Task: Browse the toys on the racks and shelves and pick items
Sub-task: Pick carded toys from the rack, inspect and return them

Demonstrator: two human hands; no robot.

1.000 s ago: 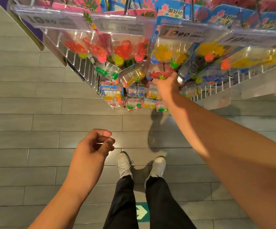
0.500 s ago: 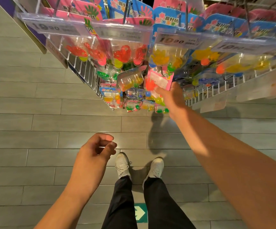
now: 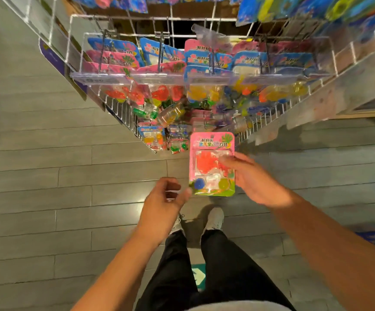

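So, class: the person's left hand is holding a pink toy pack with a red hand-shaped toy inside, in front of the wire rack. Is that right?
Not quite: the hand is wrong. The head view shows the right hand holding the pink toy pack, thumb across its front. The left hand is loosely curled beside the pack's lower corner and holds nothing. The rest stands: a red hand-shaped toy inside, in front of the wire rack.

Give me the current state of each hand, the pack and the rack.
Right hand: grips the pink toy pack by its right edge.
Left hand: fingers curled, holding nothing, beside the pack.
Pink toy pack: off the rack, held upright.
Rack: other packs hanging.
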